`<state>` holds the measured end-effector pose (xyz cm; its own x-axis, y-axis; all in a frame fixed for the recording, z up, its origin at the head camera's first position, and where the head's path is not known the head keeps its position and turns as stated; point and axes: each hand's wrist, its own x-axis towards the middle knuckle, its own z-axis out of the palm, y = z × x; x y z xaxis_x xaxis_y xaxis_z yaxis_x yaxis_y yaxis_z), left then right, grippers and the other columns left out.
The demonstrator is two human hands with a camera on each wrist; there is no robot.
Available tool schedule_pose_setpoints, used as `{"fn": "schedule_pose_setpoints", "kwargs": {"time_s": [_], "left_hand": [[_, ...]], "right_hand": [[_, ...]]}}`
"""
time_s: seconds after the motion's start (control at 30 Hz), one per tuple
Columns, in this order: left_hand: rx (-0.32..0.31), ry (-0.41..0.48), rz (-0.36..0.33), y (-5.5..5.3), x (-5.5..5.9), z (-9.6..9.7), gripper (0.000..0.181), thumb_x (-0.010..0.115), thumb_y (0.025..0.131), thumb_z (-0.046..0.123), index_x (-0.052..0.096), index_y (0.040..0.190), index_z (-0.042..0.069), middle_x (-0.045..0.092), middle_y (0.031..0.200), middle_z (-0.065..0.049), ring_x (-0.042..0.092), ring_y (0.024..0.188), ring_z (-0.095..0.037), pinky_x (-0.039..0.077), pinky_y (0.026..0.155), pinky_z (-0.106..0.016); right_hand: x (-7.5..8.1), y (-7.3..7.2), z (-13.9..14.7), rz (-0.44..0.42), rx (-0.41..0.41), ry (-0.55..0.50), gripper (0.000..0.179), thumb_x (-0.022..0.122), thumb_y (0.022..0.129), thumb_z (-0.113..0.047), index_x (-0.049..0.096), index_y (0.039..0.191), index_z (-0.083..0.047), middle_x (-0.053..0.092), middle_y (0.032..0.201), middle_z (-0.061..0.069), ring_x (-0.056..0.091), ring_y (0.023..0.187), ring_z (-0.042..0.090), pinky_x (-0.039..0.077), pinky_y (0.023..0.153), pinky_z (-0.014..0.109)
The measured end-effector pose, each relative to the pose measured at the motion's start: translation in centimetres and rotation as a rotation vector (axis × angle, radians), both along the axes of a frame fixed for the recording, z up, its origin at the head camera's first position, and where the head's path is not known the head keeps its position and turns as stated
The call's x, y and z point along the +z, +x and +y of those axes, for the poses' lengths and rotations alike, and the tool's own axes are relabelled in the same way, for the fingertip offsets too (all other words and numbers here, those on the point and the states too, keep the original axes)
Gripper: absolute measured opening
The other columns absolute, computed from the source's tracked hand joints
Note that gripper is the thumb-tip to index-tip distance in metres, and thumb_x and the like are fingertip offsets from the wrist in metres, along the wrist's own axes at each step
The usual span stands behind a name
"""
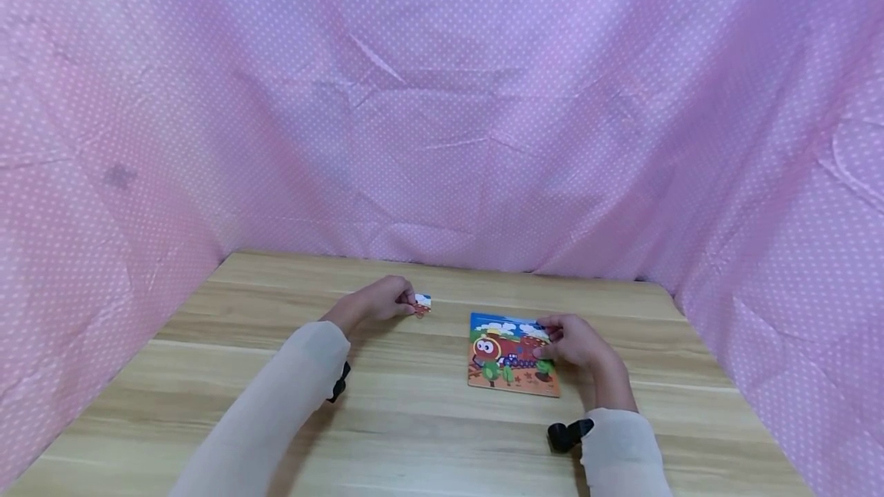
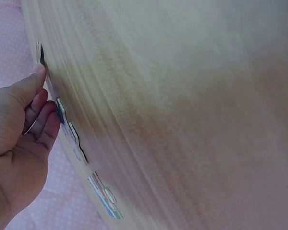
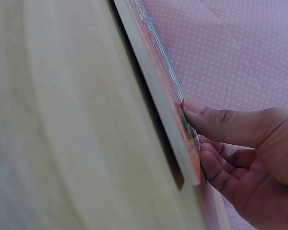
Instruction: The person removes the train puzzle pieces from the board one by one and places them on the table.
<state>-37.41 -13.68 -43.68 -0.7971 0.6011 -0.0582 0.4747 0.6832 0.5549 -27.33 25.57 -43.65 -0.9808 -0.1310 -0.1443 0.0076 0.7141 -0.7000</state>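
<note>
A square picture puzzle board [image 1: 507,374] with a cartoon red train lies on the table, right of the middle in the head view. My right hand [image 1: 576,340] holds it at its right side, thumb over the printed face and the other fingers curled at the edge. In the right wrist view the board's pale side [image 3: 156,98] runs up to the thumb [image 3: 213,122]. Further left, my left hand [image 1: 387,299] pinches at a small puzzle piece [image 2: 40,51] with the thumb; the index fingertip is hidden. Its other fingers are curled beside another flat piece [image 2: 73,132].
A further loose piece [image 2: 104,194] lies nearer the camera in the left wrist view. The wooden table [image 1: 414,436] ends at the back against a pink dotted cloth [image 1: 442,136], which also hangs along both sides. Black straps [image 1: 569,436] sit on both wrists.
</note>
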Motion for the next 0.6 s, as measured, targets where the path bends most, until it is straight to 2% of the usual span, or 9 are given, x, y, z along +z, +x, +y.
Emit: {"fn": "schedule_pose_setpoints", "kwargs": {"time_s": [0.27,0.6], "left_hand": [[-0.051,-0.008,0.029,0.45,0.61,0.32,0.005,0.071,0.097,0.010,0.066,0.096,0.008,0.063,0.088,0.002,0.055,0.080,-0.010,0.050,0.075,-0.026],[-0.066,-0.043,0.066,0.29,0.43,0.46,0.007,0.073,0.096,0.012,0.069,0.090,0.010,0.062,0.081,0.004,0.052,0.073,-0.009,0.046,0.067,-0.024]], "right_hand": [[0.02,-0.06,-0.09,-0.013,-0.008,-0.006,0.057,0.083,0.086,-0.011,0.061,0.138,-0.001,0.061,0.112,0.012,0.053,0.100,0.027,0.047,0.087,0.042],[-0.26,-0.21,-0.03,-0.025,-0.016,-0.015,0.054,0.082,0.088,-0.011,0.062,0.138,-0.003,0.062,0.116,0.011,0.053,0.103,0.028,0.047,0.088,0.042]]}}
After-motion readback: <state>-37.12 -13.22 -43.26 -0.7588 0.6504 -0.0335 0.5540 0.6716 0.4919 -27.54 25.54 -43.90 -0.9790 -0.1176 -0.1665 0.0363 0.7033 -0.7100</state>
